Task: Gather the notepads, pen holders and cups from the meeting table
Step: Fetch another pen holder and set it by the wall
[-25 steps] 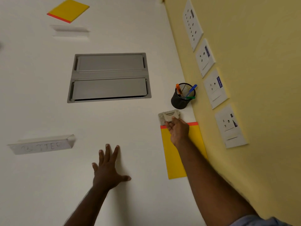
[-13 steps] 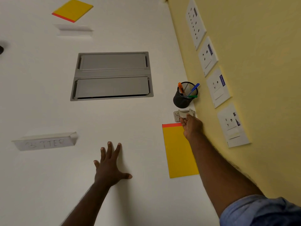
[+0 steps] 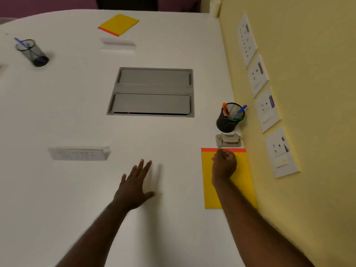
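The notepad (image 3: 244, 170) under my right hand (image 3: 224, 164) is yellow with an orange-red band along its top edge; the far notepad (image 3: 119, 24) has the same colours; the near pen holder (image 3: 229, 117) is black mesh with orange, blue and green pens; the far pen holder (image 3: 31, 53) is dark mesh with a blue pen; the table (image 3: 57, 112) is white, its hatch (image 3: 152, 92) grey; the wall (image 3: 317, 54) is pale yellow; the hole punch (image 3: 228, 140) is beige-grey.
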`<state>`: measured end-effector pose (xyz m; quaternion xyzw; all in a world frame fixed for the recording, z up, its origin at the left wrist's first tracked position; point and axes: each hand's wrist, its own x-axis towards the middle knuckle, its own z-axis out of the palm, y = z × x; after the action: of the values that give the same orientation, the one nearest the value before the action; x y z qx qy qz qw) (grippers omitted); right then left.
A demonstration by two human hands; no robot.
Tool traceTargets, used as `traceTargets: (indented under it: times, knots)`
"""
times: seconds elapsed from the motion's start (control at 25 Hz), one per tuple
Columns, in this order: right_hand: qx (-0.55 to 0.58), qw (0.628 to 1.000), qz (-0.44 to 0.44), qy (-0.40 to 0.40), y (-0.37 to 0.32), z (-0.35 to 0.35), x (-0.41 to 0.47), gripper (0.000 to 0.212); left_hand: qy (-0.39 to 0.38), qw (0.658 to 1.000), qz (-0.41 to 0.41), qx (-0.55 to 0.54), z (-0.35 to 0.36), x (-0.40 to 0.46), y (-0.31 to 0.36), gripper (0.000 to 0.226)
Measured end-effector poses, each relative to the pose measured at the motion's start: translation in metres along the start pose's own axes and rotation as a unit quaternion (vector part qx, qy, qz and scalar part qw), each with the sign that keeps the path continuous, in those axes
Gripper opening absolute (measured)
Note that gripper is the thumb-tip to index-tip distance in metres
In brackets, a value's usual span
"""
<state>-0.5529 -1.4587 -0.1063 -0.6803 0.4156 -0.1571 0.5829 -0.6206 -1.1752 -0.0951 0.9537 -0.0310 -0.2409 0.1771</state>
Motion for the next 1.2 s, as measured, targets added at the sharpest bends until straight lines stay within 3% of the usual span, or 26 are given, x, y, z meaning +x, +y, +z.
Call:
traceTargets:
  times: [0.12,0.24,0.4,0.64,0.96,1.2]
  knots:
    - [-0.076,0.954,-0.214,-0.198,-0.001,0.014,-0.058,0.009,0.059,0.996,-0.040,0.058,-0.022,-0.021,0.000,0.100]
    - [-0.130,0.865,-0.309,-0.374,-0.014,0.031,-0.115,0.023,0.129,0.985,-0.100,0.059,-0.047,-0.062,-0.009,0.093]
    - [-0.143,0.735,-0.429,-0.505,-0.038,0.045,-0.196,0.042,0.195,0.967,-0.117,0.115,-0.069,-0.140,-0.020,0.088]
    - [-0.131,0.614,-0.512,-0.586,-0.063,0.053,-0.313,0.053,0.274,0.930,-0.228,0.087,-0.093,-0.262,-0.066,0.082]
    - [-0.104,0.541,-0.581,-0.599,-0.066,0.049,-0.464,0.051,0.341,0.886,-0.306,0.069,-0.092,-0.409,-0.150,0.069]
    - [-0.105,0.455,-0.619,-0.631,-0.062,0.051,-0.552,0.048,0.367,0.853,-0.370,-0.026,-0.075,-0.486,-0.193,0.072]
